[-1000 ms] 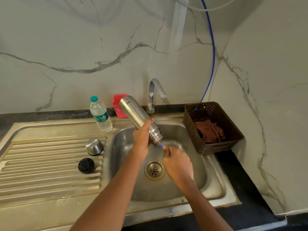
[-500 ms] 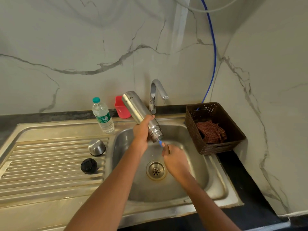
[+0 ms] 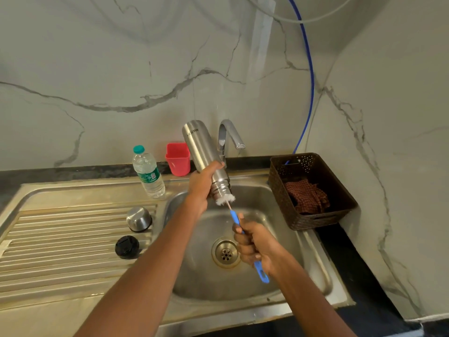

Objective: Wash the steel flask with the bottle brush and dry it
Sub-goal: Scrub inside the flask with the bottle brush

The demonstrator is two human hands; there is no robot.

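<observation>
My left hand (image 3: 202, 184) grips the steel flask (image 3: 201, 149) near its neck, holding it over the sink basin (image 3: 286, 271), tilted with its mouth pointing down toward me. My right hand (image 3: 256, 244) is closed around the blue handle of the bottle brush (image 3: 235, 218). The brush's white bristles show just outside the flask's mouth, and the handle's looped end sticks out below my right hand. A steel cup lid (image 3: 139, 218) and a black stopper (image 3: 127, 246) lie on the ribbed drainboard (image 3: 60, 239) at left.
A tap (image 3: 228, 135) stands behind the flask. A plastic water bottle (image 3: 148, 172) and a red cup (image 3: 178, 158) stand at the sink's back edge. A brown basket (image 3: 315, 220) holding a checked cloth (image 3: 306, 197) sits right of the basin. Marble walls close the back and right.
My right hand has pulled the brush down and out of the flask, so the blue handle and white bristles now show. The flask has tipped a little more upright in my left hand.
</observation>
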